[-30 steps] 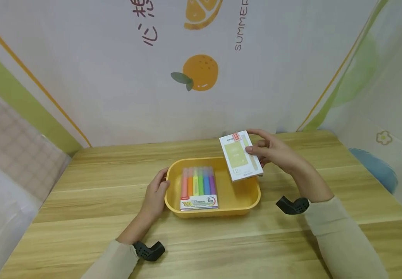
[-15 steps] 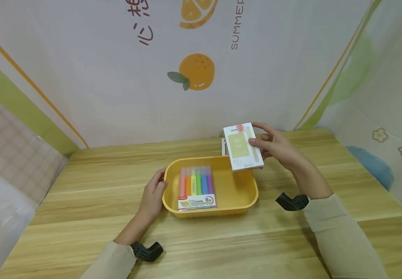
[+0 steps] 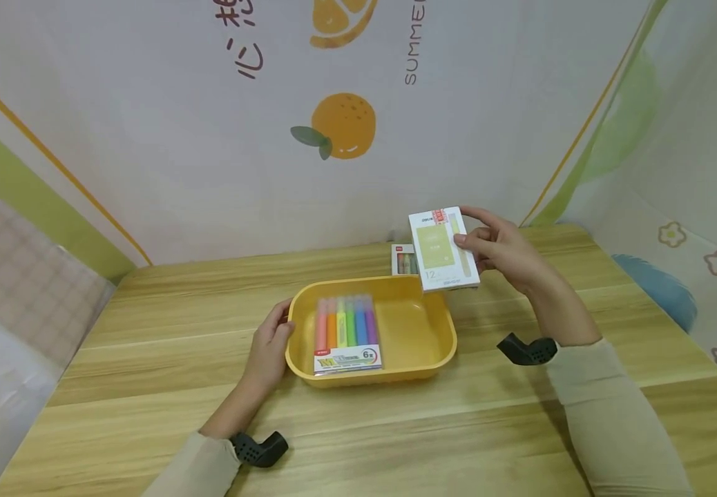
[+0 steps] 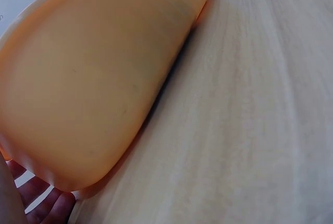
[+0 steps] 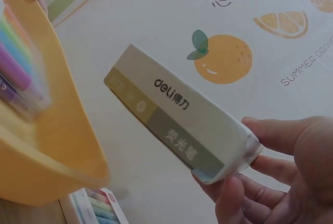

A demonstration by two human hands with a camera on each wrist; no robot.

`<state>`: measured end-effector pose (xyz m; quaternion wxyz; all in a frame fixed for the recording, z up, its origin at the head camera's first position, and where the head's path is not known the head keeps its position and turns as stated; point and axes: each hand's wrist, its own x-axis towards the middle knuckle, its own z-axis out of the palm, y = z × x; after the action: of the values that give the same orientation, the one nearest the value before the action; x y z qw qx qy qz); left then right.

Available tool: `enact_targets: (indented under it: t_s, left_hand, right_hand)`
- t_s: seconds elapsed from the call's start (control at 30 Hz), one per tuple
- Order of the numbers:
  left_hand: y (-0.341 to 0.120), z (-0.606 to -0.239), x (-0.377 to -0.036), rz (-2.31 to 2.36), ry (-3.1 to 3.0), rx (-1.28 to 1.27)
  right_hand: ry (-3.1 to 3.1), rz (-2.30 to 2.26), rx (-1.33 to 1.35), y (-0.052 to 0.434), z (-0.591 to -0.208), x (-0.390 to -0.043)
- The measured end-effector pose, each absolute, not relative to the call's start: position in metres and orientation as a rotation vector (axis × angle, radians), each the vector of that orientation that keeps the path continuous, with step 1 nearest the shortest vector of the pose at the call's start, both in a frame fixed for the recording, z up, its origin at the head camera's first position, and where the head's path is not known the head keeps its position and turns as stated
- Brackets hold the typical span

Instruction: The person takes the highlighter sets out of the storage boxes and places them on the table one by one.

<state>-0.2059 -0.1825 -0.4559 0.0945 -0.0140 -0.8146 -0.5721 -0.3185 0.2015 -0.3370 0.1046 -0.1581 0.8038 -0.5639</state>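
The right hand [image 3: 504, 250], pinching the white-green box [image 3: 444, 249], has lifted it away toward 1 o'clock of the yellow tray [image 3: 439, 338] (uncovering a small pack [image 3: 405, 261] behind), while the left hand [image 3: 270, 345] still grips the tray's 9 o'clock rim.

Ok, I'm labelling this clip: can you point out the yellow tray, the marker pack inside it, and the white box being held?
yellow tray [image 3: 423, 359], head view, on its bare near right rim.
marker pack [image 3: 346, 335], head view, mid pack, on the markers.
white box [image 3: 441, 248], head view, on the green front panel, held up by the right hand [image 3: 504, 248].
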Motion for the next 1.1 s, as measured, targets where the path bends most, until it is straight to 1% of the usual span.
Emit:
enact_targets:
  t_s: [0.63, 1.1]
  left_hand:
    - [-0.182, -0.456, -0.207, -1.663, -2.432, -0.041]
    - [-0.182, -0.456, -0.207, -1.664, -2.430, -0.043]
  right_hand:
    - [2.440, -1.638, -0.399, 0.216, -0.345, -0.328]
    - [2.401, -1.727, -0.346, 0.222, -0.348, -0.333]
